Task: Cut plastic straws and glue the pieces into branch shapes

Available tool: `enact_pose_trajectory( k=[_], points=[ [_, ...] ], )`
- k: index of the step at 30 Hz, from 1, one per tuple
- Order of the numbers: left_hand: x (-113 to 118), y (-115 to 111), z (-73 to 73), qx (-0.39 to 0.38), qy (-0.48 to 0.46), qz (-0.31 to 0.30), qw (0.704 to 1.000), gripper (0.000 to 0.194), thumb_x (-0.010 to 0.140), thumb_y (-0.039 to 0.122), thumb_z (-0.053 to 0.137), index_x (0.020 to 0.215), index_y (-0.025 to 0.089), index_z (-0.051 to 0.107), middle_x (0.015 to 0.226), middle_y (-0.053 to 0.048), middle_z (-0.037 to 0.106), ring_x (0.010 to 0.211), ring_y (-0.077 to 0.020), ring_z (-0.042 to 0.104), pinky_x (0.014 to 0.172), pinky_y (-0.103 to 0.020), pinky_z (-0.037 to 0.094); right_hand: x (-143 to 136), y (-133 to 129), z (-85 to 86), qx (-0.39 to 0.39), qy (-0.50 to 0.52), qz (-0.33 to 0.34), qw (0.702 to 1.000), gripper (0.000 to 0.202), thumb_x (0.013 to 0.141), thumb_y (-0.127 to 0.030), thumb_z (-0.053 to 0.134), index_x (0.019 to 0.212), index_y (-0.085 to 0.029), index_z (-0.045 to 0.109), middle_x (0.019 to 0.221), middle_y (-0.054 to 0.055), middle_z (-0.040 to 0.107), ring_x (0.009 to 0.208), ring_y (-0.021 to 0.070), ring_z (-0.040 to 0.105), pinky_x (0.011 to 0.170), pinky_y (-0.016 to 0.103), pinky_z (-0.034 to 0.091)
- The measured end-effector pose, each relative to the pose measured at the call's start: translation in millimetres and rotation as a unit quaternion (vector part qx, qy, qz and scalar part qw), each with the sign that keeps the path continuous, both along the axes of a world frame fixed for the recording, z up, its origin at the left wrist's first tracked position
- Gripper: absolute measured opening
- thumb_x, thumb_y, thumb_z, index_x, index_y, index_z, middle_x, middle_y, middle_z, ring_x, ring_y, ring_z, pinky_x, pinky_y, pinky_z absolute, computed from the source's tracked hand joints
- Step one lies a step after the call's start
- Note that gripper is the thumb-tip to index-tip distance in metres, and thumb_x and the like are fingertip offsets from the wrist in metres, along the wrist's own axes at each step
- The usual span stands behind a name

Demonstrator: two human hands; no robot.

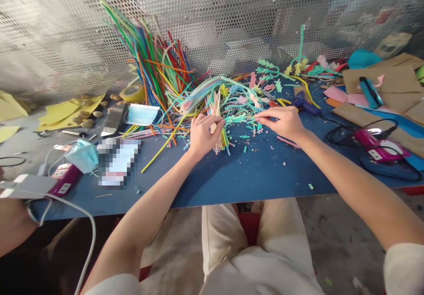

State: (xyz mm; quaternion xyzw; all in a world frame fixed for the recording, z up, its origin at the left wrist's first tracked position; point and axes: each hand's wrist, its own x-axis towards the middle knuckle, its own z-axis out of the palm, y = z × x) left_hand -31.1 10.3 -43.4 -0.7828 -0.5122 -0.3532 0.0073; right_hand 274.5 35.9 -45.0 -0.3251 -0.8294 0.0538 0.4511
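Between my two hands a mint green fuzzy piece point(236, 119) lies level above the blue table point(212, 180). My left hand point(206, 134) pinches its left end between thumb and fingertips. At the other end, the thumb and fingers of my right hand point(281, 120) are pressed together at its tip. Under and behind my left hand is a bundle of pale and yellow stems point(219, 140). Just beyond the hands lie many small fuzzy shapes in pink, yellow and teal, with cut bits around them.
A tall heap of coloured stems point(149, 65) leans on the perforated metal panel point(238, 3). Left are a phone point(119, 162), face masks point(143, 115) and a person's arm point(15, 224). Right are a blue glue gun point(306, 105), cables and a magenta power strip point(380, 147).
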Motion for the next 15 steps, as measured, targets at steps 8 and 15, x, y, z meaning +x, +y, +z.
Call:
enact_pose_trajectory(
  k=[8, 15],
  points=[
    [3.2, -3.6, -2.6, 0.021, 0.008, -0.021, 1.000, 0.030, 0.110, 0.045, 0.055, 0.104, 0.028, 0.079, 0.097, -0.001, 0.082, 0.092, -0.0238, 0.064, 0.092, -0.042, 0.042, -6.6, -5.7, -3.2, -0.007, 0.010, -0.024, 1.000, 0.025, 0.100, -0.049, 0.072, 0.097, -0.028, 0.083, 0.090, 0.001, 0.084, 0.071, 0.0196, 0.077, 0.074, 0.035, 0.065],
    [8.1, -8.2, 1.4, 0.003, 0.020, -0.021, 1.000, 0.032, 0.109, 0.046, 0.054, 0.103, 0.028, 0.079, 0.097, -0.003, 0.082, 0.095, -0.0252, 0.065, 0.092, -0.044, 0.042, -8.6, -6.1, -3.6, -0.014, -0.012, 0.002, 1.000, 0.025, 0.103, -0.048, 0.069, 0.099, -0.029, 0.083, 0.092, 0.001, 0.084, 0.075, 0.0200, 0.078, 0.076, 0.037, 0.065]
  ],
)
